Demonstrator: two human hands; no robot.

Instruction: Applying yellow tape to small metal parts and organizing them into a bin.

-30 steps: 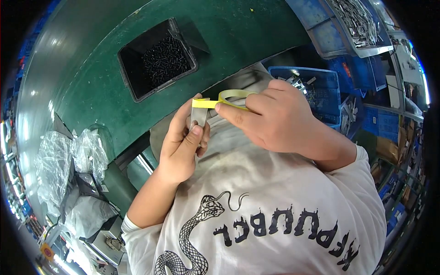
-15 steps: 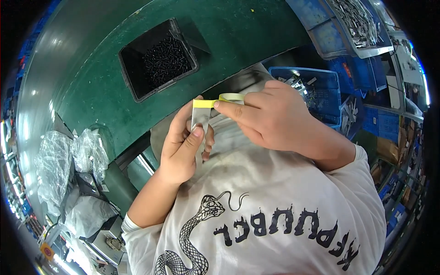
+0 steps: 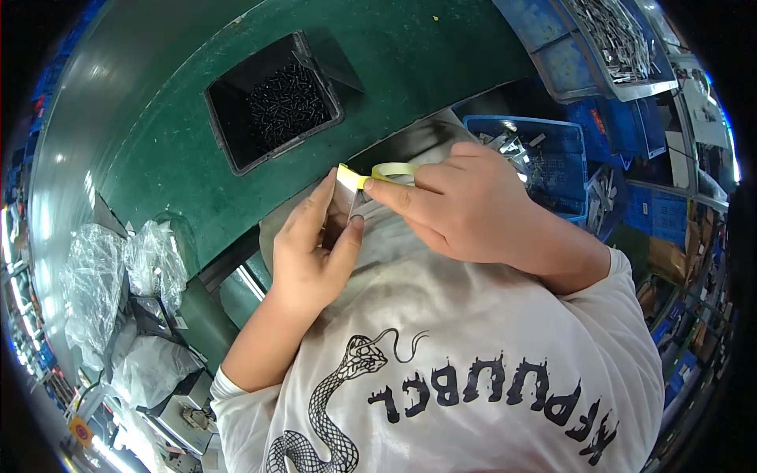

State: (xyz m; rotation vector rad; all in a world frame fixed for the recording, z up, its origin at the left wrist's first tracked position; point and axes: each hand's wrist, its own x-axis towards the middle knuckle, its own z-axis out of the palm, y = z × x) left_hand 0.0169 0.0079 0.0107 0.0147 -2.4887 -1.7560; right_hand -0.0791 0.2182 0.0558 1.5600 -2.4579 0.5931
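Left hand (image 3: 310,256) has a tilted, flat grey metal plate (image 3: 344,197) pinched thumb-to-fingers, lower part hidden by the hand; right hand (image 3: 467,206) grips a round yellow tape roll (image 3: 394,169), far side lost behind knuckles, its strip reaching the plate's top. Green tabletop (image 3: 426,59) edge runs close by, bare right of the open black plastic bin (image 3: 290,145).

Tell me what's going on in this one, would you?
A person is handling yellow tape and a flat, metallic-looking piece. The left hand holds the piece, whose far end has a yellow tape strip across it. The right hand holds the tape roll, its index fingertip by the strip at the piece's edge. Beyond, a black bin of small dark parts sits on the green table.
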